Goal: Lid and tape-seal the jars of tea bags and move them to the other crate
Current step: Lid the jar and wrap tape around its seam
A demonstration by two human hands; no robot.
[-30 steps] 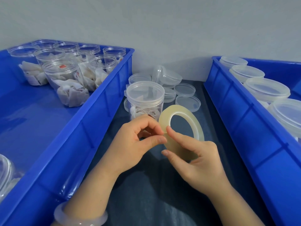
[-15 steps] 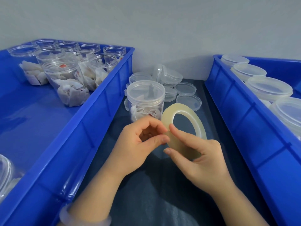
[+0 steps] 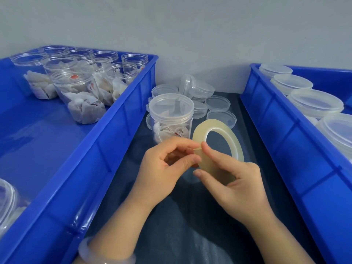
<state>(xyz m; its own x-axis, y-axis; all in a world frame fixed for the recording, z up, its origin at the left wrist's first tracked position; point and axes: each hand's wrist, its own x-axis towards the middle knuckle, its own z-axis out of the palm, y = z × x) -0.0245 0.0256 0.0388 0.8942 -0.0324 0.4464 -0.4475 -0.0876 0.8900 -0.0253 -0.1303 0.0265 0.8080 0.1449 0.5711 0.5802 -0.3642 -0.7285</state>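
The right hand [image 3: 234, 180] is gripping the translucent, yellowish roll of adhesive tape [image 3: 200, 133] at centre frame, forefinger lying over the near rim and thumb curling under it. The left hand [image 3: 162, 166] is closing thumb and forefinger on the roll's left edge, where a small lifted tab, the free end [image 3: 197, 149], is showing. It looks pinched, though the contact itself is partly hidden.

Just behind the hands, the clear plastic jar of tea bags [image 3: 171, 122] is standing on the dark blue cloth [image 3: 171, 225], already wearing its frosted lid and waiting for tape. It is sitting between the blue plastic crate of open jars [image 3: 122, 103] at left and the blue plastic crate of lidded jars [image 3: 282, 115] at right, with loose frosted lids [image 3: 221, 116] lying beside it.

The step in hand seems to be peeling a starting length. To do it well:

- The right hand should be holding the roll steady while the left is drawing the tab straight outward, not sideways, so the thin film is not splitting or folding on itself.
- The pinch should be staying at the very tip, keeping the sticky face off the fingers.
- The pull should be slow and long enough to wrap the lid's seam.
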